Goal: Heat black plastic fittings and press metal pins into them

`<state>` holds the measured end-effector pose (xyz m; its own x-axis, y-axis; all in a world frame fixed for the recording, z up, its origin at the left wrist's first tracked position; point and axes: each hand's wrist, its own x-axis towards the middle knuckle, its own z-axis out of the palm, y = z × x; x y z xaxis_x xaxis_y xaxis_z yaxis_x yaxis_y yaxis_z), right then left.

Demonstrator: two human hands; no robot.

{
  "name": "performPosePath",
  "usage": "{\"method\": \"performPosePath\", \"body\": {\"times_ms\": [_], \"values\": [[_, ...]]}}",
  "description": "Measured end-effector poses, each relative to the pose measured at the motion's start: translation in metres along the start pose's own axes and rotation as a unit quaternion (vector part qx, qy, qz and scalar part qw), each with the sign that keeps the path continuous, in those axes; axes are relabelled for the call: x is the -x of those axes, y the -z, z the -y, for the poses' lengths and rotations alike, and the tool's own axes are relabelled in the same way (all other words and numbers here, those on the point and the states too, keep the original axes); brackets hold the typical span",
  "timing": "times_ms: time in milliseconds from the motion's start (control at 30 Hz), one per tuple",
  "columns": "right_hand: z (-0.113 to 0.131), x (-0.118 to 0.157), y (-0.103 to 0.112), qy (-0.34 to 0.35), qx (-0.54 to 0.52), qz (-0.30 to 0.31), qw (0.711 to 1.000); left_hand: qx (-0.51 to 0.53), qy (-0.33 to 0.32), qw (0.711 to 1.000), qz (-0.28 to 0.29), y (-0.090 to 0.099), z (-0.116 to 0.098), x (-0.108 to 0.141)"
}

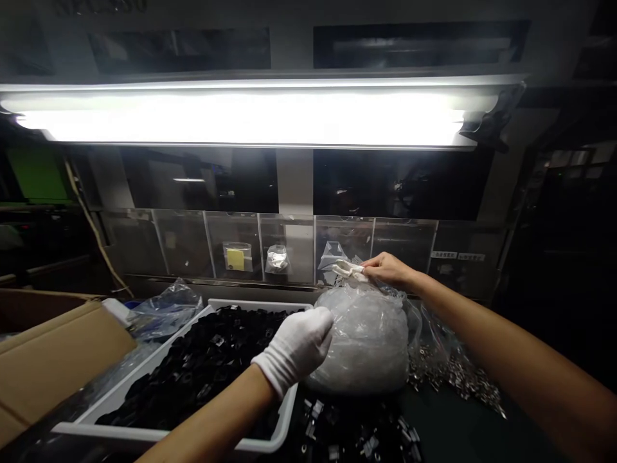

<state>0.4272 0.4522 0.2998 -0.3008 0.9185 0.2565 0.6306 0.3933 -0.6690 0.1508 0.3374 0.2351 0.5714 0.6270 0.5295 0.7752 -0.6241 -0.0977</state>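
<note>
My left hand (303, 341) wears a white knit glove. Its fingers are curled into a fist beside a full, clear plastic bag (361, 341); whatever they may hold is hidden. Bare, my right hand (388, 268) pinches a limp white glove (349, 270) above the top of that bag. The bag bulges and stands on the dark table, its contents pale and blurred through the plastic. Left of it, a white tray (284, 418) holds a heap of small black parts (207, 360).
Small metal pieces (463, 379) spill from a clear bag at right. Black parts with metal pieces (361, 437) lie in front. An open cardboard box (62, 354) is at left. Clear pockets (236, 238) line the back under a bright tube lamp (241, 116).
</note>
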Motion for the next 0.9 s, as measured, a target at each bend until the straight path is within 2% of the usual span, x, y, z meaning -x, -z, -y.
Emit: {"method": "performPosePath", "body": {"times_ms": [233, 333, 400, 500, 600, 733, 900], "values": [[-0.012, 0.028, 0.039, -0.003, -0.064, -0.122, 0.991, 0.056, -0.009, 0.997, -0.043, 0.001, -0.005, -0.018], [-0.022, 0.049, 0.063, -0.019, -0.055, -0.167, 0.984, 0.073, 0.010, 0.996, -0.059, 0.003, -0.006, -0.034], [-0.032, 0.071, 0.077, -0.040, -0.031, -0.173, 0.984, 0.077, 0.027, 0.994, -0.067, 0.005, -0.004, -0.049], [-0.051, 0.120, 0.092, -0.072, 0.026, -0.130, 0.989, 0.076, 0.064, 0.992, -0.080, 0.007, 0.001, -0.076], [-0.079, 0.177, 0.096, -0.101, 0.095, -0.043, 0.989, 0.071, 0.106, 0.988, -0.090, 0.006, 0.009, -0.103], [-0.130, 0.244, 0.082, -0.166, 0.181, 0.064, 0.967, 0.061, 0.163, 0.979, -0.107, 0.002, 0.022, -0.125], [-0.198, 0.295, 0.052, -0.280, 0.266, 0.115, 0.915, 0.039, 0.226, 0.967, -0.115, -0.004, 0.040, -0.122]]}}
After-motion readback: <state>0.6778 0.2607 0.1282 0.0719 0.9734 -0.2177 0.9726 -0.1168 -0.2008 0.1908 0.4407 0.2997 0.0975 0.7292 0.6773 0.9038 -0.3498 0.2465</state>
